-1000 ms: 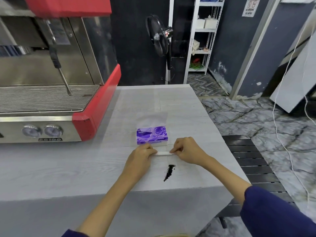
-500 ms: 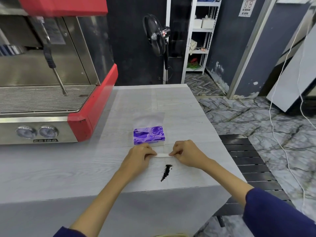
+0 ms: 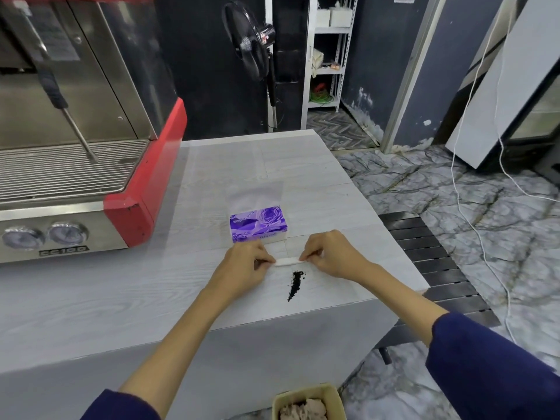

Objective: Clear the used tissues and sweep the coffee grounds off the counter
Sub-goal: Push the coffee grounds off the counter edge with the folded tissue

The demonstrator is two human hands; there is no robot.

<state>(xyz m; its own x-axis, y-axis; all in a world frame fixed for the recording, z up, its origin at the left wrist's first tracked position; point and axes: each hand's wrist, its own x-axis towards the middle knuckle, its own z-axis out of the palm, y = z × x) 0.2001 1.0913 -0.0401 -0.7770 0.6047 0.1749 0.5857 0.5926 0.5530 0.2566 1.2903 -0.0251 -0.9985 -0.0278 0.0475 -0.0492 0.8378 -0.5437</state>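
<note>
My left hand (image 3: 248,265) and right hand (image 3: 328,256) each pinch an end of the rolled tissue (image 3: 286,261), lying on the desk (image 3: 318,189) just behind the coffee grounds (image 3: 295,284). It looks light, soft and tearable; the ends seem the best hold, since the loose grounds will likely scatter.

A red and steel espresso machine (image 3: 75,165) occupies the left of the table (image 3: 91,298), its steam wand (image 3: 65,107) angled down over the drip grate (image 3: 63,171). A black standing fan (image 3: 253,43) and a white shelving unit (image 3: 328,53) stand against the dark rear wall. A white cable (image 3: 472,225) trails across the marble-patterned floor (image 3: 439,189), beside a black slatted mat (image 3: 430,262).
</note>
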